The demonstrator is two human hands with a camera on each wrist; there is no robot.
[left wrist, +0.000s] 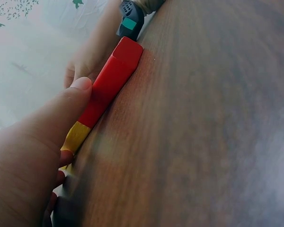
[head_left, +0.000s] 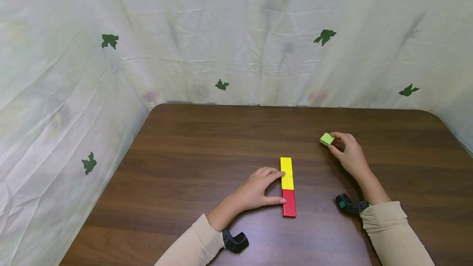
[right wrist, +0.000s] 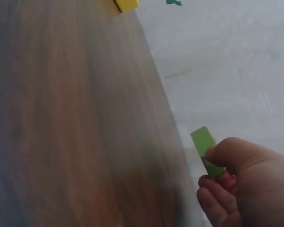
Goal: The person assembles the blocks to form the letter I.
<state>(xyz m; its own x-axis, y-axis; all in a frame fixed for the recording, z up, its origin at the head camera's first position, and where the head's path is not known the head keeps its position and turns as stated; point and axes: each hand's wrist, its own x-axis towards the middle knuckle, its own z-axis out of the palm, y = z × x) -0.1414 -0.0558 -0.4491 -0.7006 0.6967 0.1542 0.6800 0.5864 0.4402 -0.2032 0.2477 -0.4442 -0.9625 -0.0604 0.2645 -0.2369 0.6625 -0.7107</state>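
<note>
A yellow block (head_left: pixel 287 173) and a red block (head_left: pixel 289 204) lie end to end in a straight line on the table. My left hand (head_left: pixel 255 190) is at their left side, its thumb on the red block and a fingertip on the yellow one. The left wrist view has that thumb against the red block (left wrist: pixel 114 78); the other fingertips lie by the yellow block (left wrist: pixel 77 136). Farther back on the right, my right hand (head_left: pixel 349 155) pinches a light green block (head_left: pixel 327 139) between thumb and fingers, above the table. The right wrist view catches the green block (right wrist: pixel 206 146) tilted.
The brown wooden table (head_left: pixel 192 147) has rounded back corners. Behind it and at the left hangs a pale cloth (head_left: pixel 236 32) with dark green leaf shapes. Each wrist wears a black camera band, such as the right one (head_left: pixel 351 205).
</note>
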